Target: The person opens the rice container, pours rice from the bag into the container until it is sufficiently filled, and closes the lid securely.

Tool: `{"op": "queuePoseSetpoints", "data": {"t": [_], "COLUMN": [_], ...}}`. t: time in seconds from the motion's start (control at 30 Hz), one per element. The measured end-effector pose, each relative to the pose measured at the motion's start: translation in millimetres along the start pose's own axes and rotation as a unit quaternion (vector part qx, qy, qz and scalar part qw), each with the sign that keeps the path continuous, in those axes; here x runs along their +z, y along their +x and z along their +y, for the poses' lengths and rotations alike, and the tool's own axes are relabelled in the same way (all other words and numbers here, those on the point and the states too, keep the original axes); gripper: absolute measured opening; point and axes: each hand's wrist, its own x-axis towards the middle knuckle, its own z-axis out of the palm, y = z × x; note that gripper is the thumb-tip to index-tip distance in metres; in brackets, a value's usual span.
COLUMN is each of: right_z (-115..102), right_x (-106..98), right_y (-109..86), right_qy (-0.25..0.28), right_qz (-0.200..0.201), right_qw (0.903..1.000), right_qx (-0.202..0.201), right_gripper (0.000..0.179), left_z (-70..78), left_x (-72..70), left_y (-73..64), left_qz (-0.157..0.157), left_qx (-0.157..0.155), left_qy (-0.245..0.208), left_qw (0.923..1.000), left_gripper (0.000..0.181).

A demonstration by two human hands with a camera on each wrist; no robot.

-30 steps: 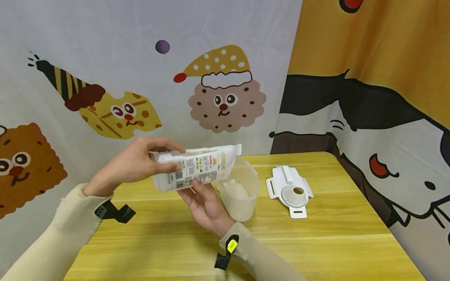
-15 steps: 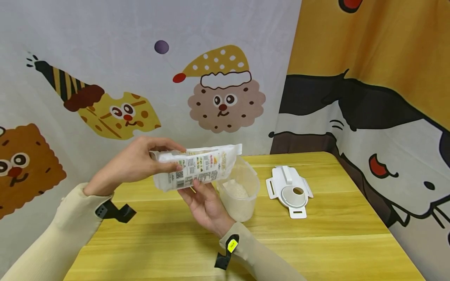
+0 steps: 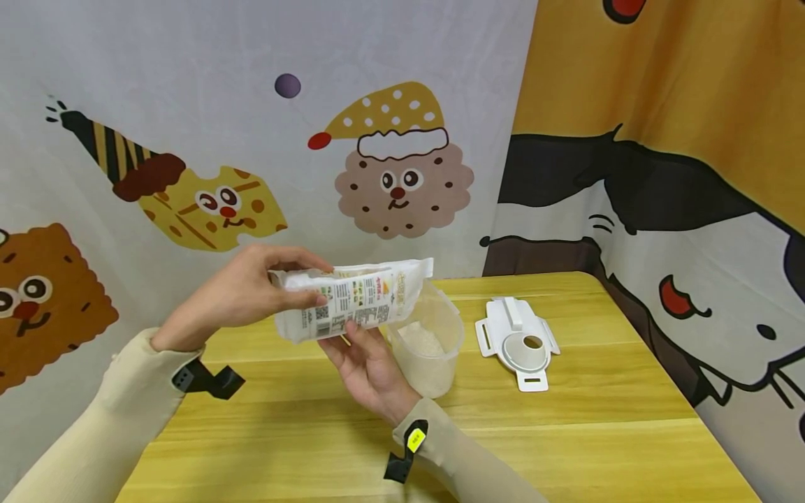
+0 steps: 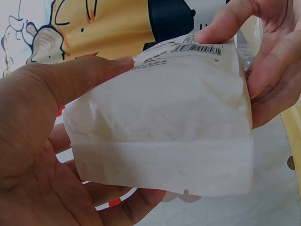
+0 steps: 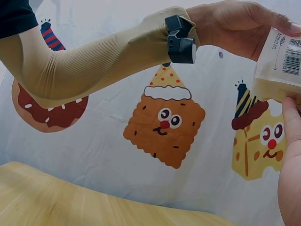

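Observation:
My left hand (image 3: 251, 290) grips the bottom end of a white printed rice bag (image 3: 352, 297), thumb on the near face and fingers over the far side. The bag is tilted, nearly level, its mouth end over the rim of a clear plastic container (image 3: 435, 377). Off-white rice (image 3: 423, 341) lies inside that container, which stands upright on the table. Underneath the bag, my right hand (image 3: 374, 377) holds its lower side with the thumb on the printed face. The left wrist view shows the bag's folded white base (image 4: 164, 122) between both hands. Its mouth is hidden.
To the container's right, a white lid (image 3: 518, 335) with a handle and a round opening lies on the wooden table (image 3: 597, 447). A printed cartoon curtain (image 3: 239, 126) hangs behind the table and along its right side.
Hands, bag and container hold almost the same place across the frames. The head view shifts only very slightly.

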Motion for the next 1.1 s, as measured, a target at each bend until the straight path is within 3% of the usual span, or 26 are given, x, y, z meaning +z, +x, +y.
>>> {"op": "queuePoseSetpoints", "data": {"t": [0.6,0.93,1.1], "right_z": [1,-4,-5], "right_x": [2,3,3], "right_y": [-1.4,-0.7,-0.2], "right_qy": [-0.003,-0.005,-0.006], "right_qz": [0.015,0.007,-0.001], "right_qw": [0.9999,1.0,1.0], "right_qx": [-0.002,-0.004,-0.007], "right_gripper": [0.039,0.034,0.035], "left_z": [-4.9,-12.3,-13.2], "left_x": [0.0,1.4,3.1], "left_y": [-3.2,-7.0,-7.5], "left_qz": [-0.003,-0.049,-0.045], "left_qx": [0.021,0.002,0.012], "left_qy": [-0.006,-0.027,-0.026], "left_qw": [0.9998,0.9984,0.9986], "left_gripper": [0.039,0.073,0.074]}}
